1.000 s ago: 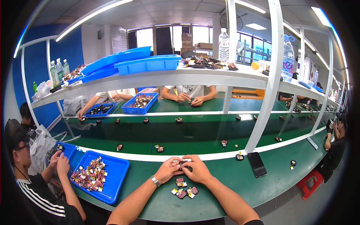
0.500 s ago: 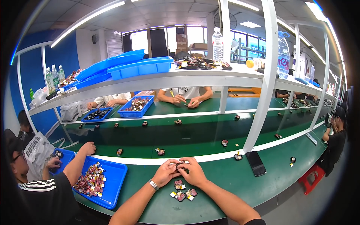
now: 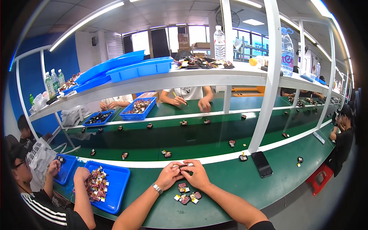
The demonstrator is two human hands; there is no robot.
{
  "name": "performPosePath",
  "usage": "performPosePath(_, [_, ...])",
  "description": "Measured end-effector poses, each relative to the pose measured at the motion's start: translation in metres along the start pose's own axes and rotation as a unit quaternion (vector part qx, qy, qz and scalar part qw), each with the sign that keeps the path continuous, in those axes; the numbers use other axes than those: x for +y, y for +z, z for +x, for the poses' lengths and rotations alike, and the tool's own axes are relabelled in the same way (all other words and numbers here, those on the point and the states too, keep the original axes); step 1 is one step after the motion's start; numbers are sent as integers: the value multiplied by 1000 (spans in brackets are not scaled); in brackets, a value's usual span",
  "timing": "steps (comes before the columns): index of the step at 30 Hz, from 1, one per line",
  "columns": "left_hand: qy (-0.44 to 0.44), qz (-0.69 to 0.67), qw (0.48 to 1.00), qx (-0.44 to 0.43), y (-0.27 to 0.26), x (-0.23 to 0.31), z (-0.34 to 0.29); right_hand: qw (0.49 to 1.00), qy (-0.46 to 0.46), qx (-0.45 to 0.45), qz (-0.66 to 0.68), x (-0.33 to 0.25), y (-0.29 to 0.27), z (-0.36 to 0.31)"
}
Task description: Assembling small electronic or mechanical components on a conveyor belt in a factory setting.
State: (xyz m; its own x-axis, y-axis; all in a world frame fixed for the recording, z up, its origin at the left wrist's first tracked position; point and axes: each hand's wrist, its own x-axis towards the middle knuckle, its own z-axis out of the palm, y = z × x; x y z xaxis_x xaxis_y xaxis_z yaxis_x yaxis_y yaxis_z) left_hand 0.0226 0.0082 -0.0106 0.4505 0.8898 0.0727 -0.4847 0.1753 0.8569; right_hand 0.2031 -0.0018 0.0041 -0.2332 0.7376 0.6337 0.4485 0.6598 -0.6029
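Between my left hand (image 3: 167, 177) and my right hand (image 3: 197, 176) is a small dark electronic part (image 3: 182, 168), pinched at the fingertips of both. My fingers cover most of it, so its details are hidden. Both wrists rest low over the green bench (image 3: 218, 191), near the white rail. Just below the hands lie three small parts with reddish boards, black casings and pale tabs: one upper part (image 3: 183, 188), one lower left (image 3: 184, 199) and one lower right (image 3: 196, 196). Neither hand touches these three.
At left, a co-worker's hand (image 3: 81, 174) is over a blue tray (image 3: 123, 180) heaped with similar parts. Beyond the white rail (image 3: 207, 162), a green conveyor (image 3: 191, 142) carries spaced parts. A black phone (image 3: 262, 165) lies right, beside a white post (image 3: 264, 115). A shelf (image 3: 161, 80) spans above.
My hands stay nearly in place, still holding the part. The left co-worker's hand has moved from the rail to the tray. Conveyor parts shifted slightly right; additional ones appear at left and far side.
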Motion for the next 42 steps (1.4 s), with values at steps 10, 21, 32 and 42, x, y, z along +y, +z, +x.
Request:
performPosePath(10, [6, -2, 1000, 0, 5, 0, -1, 1000, 1, 22, 6, -4, -2, 0])
performPosePath(21, [7, 20, 1000, 11, 6, 0, -2, 998, 22, -26, 54, 4, -1, -1])
performPosePath(32, [20, -7, 1000, -12, 3, -2, 2, 1000, -16, 10, 3, 0, -6, 1])
performPosePath(42, [40, -10, 999, 2, 5, -1, -2, 999, -31, 7, 15, -12, -5, 0])
